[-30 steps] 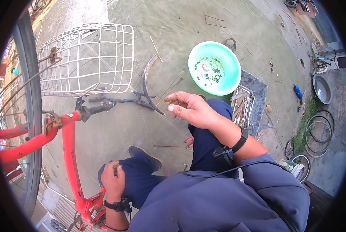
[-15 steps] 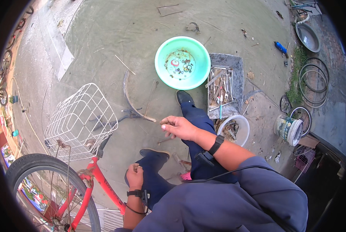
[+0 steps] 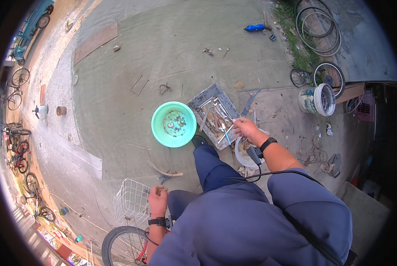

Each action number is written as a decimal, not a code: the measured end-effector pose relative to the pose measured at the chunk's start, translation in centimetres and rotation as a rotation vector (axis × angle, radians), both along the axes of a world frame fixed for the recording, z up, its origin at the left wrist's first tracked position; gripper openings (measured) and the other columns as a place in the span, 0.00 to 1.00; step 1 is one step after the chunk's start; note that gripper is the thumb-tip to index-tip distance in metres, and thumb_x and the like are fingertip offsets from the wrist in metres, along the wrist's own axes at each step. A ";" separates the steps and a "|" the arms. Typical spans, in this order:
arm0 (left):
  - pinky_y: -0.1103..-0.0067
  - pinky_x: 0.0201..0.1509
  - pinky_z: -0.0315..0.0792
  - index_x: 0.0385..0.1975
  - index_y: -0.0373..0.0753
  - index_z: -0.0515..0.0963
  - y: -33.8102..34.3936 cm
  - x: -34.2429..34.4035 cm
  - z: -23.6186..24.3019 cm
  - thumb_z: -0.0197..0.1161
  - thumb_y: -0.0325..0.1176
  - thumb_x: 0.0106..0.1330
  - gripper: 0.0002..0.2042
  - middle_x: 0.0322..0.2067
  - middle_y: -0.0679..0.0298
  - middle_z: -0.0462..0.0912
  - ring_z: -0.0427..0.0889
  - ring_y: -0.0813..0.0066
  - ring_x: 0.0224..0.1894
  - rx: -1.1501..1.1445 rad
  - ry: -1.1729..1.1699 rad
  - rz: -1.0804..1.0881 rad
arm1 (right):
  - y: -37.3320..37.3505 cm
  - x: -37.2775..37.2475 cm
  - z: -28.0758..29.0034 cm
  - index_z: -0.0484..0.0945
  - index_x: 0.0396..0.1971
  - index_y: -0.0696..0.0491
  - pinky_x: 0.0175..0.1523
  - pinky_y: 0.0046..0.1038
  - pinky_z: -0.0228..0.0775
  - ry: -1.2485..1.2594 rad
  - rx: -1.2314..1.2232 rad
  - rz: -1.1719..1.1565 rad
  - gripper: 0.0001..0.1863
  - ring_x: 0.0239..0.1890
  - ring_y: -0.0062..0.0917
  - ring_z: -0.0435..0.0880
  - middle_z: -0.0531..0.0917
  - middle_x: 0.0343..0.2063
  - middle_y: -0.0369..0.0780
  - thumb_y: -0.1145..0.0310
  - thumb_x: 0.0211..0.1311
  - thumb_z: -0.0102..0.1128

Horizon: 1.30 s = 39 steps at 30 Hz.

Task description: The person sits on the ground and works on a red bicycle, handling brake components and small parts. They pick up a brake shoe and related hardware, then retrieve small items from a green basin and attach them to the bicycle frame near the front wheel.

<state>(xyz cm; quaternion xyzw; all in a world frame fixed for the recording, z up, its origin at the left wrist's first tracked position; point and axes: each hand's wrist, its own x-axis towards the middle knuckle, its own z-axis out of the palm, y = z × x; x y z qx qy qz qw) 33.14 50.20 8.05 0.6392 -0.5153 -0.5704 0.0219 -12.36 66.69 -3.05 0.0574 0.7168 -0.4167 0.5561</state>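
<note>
My right hand reaches over the right edge of a grey metal tray, its fingers loosely bent and nothing visible in them. Several wrenches lie jumbled in that tray, with a blue-handled tool close to my fingertips. Beside my left knee, my left hand is curled closed above the white wire basket of a bicycle; whatever it may hold is hidden. A mint-green basin holding small metal parts and rings stands left of the tray.
Under my right wrist is a white bucket with scraps. A curved strip lies near my left hand. The bicycle's front wheel stands at lower left. Farther right are a paint bucket and tires; a blue bottle lies beyond.
My right hand has moved from above the curved strip rightward to the tool tray. The view has turned and shifted right; the bicycle now sits lower in it. My left hand stays curled.
</note>
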 end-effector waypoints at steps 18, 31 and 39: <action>0.81 0.33 0.74 0.44 0.33 0.76 -24.7 -25.6 7.1 0.60 0.27 0.63 0.11 0.34 0.62 0.82 0.83 0.78 0.30 -0.280 0.074 -0.314 | 15.5 -1.7 8.2 0.77 0.48 0.54 0.33 0.26 0.76 0.007 0.117 -0.697 0.18 0.31 0.26 0.85 0.85 0.36 0.40 0.54 0.71 0.57; 0.80 0.33 0.76 0.43 0.34 0.76 -37.7 -49.4 -1.5 0.58 0.28 0.64 0.10 0.34 0.61 0.84 0.85 0.75 0.31 0.162 -0.103 -0.501 | -5.7 -24.2 5.4 0.75 0.53 0.54 0.38 0.26 0.79 -0.110 0.197 -0.612 0.21 0.37 0.25 0.86 0.83 0.41 0.40 0.53 0.71 0.59; 0.81 0.33 0.73 0.42 0.37 0.76 -44.3 -62.1 -1.3 0.58 0.30 0.65 0.08 0.33 0.64 0.83 0.83 0.77 0.31 0.227 -0.098 -0.614 | -7.8 -28.0 8.7 0.75 0.54 0.55 0.40 0.23 0.77 -0.072 0.193 -0.809 0.22 0.39 0.24 0.86 0.83 0.43 0.39 0.54 0.71 0.60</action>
